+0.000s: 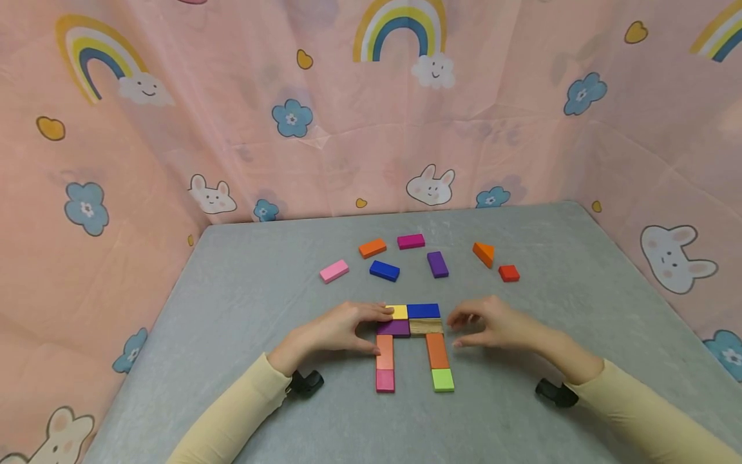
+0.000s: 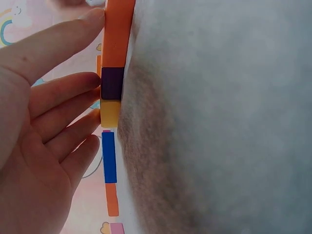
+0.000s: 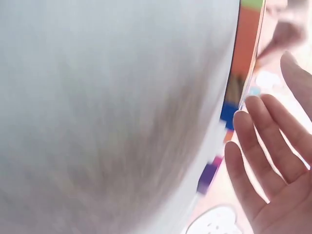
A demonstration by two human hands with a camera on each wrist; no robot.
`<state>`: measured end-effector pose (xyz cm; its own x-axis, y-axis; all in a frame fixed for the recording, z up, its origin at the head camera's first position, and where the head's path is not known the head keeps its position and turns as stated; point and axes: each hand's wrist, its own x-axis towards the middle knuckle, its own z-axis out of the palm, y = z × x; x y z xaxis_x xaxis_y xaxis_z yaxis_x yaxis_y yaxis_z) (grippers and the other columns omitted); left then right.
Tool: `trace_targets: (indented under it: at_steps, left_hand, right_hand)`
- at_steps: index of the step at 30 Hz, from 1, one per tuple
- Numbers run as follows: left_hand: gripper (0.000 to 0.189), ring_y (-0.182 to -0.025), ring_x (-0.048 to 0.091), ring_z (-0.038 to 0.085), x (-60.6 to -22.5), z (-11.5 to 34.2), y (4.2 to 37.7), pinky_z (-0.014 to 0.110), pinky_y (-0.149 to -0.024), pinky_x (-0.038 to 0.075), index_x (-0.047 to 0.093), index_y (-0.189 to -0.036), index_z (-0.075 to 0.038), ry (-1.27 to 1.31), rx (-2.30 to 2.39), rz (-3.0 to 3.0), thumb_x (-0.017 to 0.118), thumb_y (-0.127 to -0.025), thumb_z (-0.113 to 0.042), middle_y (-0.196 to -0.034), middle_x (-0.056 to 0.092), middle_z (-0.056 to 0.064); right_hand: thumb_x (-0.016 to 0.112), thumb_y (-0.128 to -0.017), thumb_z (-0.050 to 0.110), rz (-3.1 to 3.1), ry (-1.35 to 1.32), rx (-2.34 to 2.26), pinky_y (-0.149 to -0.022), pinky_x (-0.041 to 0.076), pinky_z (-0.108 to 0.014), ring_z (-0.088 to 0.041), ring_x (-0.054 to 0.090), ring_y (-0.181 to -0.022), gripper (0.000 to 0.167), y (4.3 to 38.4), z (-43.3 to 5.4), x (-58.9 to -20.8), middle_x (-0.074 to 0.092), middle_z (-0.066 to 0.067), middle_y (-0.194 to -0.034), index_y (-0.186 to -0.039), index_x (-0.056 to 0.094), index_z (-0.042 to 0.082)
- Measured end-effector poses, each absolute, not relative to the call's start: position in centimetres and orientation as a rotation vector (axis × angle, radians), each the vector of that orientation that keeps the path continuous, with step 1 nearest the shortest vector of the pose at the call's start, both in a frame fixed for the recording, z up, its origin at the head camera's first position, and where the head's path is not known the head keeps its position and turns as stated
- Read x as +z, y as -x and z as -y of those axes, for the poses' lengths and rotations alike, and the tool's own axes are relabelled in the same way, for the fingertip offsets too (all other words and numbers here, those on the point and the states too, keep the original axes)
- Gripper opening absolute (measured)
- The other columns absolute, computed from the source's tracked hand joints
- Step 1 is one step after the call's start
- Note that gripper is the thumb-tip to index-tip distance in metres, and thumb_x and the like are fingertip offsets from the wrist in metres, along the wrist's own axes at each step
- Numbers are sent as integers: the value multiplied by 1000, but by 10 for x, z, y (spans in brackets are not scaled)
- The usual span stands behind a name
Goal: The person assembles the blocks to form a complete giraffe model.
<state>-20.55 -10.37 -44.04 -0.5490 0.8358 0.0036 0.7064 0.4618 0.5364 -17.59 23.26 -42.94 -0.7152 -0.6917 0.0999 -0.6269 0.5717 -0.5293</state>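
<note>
Flat blocks lie joined in an arch shape at the front middle of the table. Its top rows hold a yellow block, a blue block, a purple block and a plain wooden block. One leg is a light orange block over a pink block; the other is an orange block over a lime green block. My left hand touches the arch's left side, fingertips at the yellow block and thumb by the light orange one. Just off the right side is my right hand, fingers loosely bent, holding nothing.
Behind the arch lie loose blocks: light pink, orange, blue, magenta, purple, an orange triangle and red. A pink printed cloth surrounds the grey table at the back and sides.
</note>
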Motion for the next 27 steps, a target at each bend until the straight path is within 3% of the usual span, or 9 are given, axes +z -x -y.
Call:
trace_targets:
  at_steps: [7, 16, 27]
  left_hand:
    - [63, -136, 39, 10, -442, 105, 206, 34, -111, 34, 53, -137, -17, -1312, 707, -2455, 74, -81, -38, -143, 48, -2]
    - [63, -136, 40, 11, -440, 105, 205, 35, -111, 34, 53, -137, -16, -1307, 705, -2453, 74, -81, -38, -143, 48, -1]
    - [65, -136, 40, 11, -437, 105, 205, 34, -111, 35, 52, -137, -16, -1308, 707, -2447, 74, -81, -39, -144, 48, 0]
  right_hand:
    - [80, -76, 31, -2815, 1017, -931, -86, 54, -43, -23, 66, -102, 46, 219, -236, -428, 70, -7, -108, -112, 68, 6]
    - [81, -75, 22, -2850, 866, -1003, -96, 47, -47, -36, 55, -120, 65, 271, -235, -434, 57, -19, -131, -130, 55, 0]
    - [82, -74, 22, -2775, 765, -975, -99, 45, -46, -35, 52, -124, 70, 304, -236, -444, 54, -20, -134, -132, 52, -2]
